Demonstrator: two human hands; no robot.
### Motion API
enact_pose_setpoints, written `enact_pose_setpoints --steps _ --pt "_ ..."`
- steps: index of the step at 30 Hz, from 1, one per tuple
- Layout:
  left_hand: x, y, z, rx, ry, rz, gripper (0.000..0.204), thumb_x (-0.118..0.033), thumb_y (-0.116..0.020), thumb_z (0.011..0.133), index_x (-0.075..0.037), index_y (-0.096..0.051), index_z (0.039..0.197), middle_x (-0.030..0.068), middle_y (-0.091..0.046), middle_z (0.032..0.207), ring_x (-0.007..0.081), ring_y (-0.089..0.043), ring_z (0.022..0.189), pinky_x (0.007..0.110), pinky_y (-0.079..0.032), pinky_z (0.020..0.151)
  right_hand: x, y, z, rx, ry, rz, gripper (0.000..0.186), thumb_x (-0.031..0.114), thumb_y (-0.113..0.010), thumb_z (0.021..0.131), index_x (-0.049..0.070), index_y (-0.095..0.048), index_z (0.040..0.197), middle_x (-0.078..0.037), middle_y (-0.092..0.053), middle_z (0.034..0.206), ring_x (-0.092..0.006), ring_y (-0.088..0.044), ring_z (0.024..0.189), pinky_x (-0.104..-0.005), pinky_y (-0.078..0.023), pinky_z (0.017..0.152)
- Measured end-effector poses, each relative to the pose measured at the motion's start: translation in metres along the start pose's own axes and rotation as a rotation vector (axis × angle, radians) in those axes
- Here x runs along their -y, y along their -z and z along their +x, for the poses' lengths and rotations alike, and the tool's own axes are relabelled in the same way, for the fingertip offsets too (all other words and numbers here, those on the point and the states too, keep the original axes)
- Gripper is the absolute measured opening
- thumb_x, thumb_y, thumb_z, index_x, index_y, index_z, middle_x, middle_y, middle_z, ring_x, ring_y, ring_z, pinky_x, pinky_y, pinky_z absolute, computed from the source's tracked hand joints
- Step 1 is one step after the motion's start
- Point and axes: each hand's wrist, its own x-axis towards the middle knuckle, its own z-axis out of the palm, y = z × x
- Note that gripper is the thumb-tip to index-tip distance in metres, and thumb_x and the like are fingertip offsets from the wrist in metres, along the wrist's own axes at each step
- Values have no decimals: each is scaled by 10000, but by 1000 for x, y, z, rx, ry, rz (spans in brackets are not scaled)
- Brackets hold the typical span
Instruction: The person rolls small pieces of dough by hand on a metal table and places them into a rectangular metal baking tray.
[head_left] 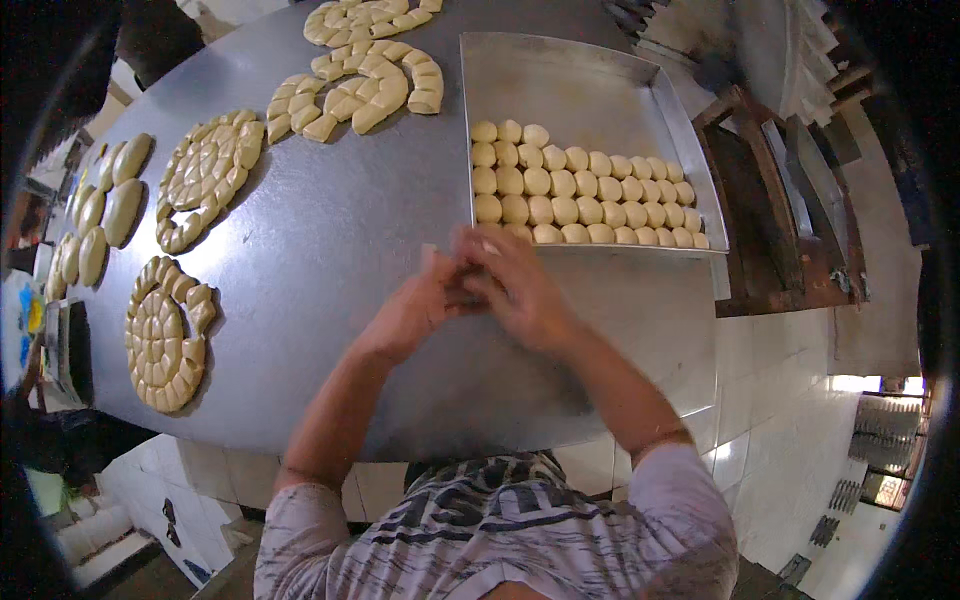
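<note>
My left hand (412, 308) and my right hand (520, 298) meet over the steel table, just in front of the near left corner of a metal tray (565, 75). Motion smears the fingers, and whatever lies between the palms, if anything, is hidden. The right hand overlaps the left from above. Behind them, rows of round dough balls (562, 184) fill the near part of the tray. A shorter row at the back of the group holds three balls at its left end.
On the steel table (330, 220), coiled strips of cut dough (160, 335) lie left, with more coils (375, 90) farther back. Several oval dough pieces (122, 212) sit at the far left edge. A brown wooden rack (770, 200) stands right of the tray, above a tiled floor.
</note>
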Motion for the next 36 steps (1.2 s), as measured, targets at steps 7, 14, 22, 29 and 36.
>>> enact_pose_setpoints --steps 7,14,22,29,36 --pt "-70 138 149 -739 -809 1486 399 -255 -587 836 -7 -553 1147 240 -564 1077 370 -549 989 432 -437 855 -41 91 -165 -8 -325 -1267 348 168 -529 875 82 -543 1213 -148 -539 1157 -318 -493 1036 -425 -350 948" --pt "-80 160 227 -902 -642 1505 396 -215 -586 804 -23 -531 1145 255 -568 1048 392 -534 1004 445 -428 879 -83 76 -133 -295 -314 -963 280 200 -542 855 17 -516 1066 -178 -517 1103 -349 -456 1052 -479 -326 919" --pt "-18 73 78 -471 -520 1269 274 -215 -488 911 2 -552 1065 156 -560 1004 323 -558 925 399 -442 821 -117 167 -106 -660 -563 -846 196 172 -631 759 20 -537 840 -144 -545 861 -340 -506 900 -452 -380 822" --pt "31 -1 -50 -438 -215 94 94 -163 -538 903 -101 -471 881 24 -479 914 110 -499 776 245 -417 649 -149 186 -154 -507 -261 -946 211 132 -664 728 32 -520 846 -152 -557 844 -351 -522 852 -453 -394 822" --pt "66 7 -50 -453 -177 244 115 -97 -616 838 -92 -503 862 1 -500 836 78 -473 714 225 -395 625 -125 169 -149 -401 -126 -732 181 71 -636 747 31 -521 880 -155 -539 931 -358 -489 938 -456 -383 854"
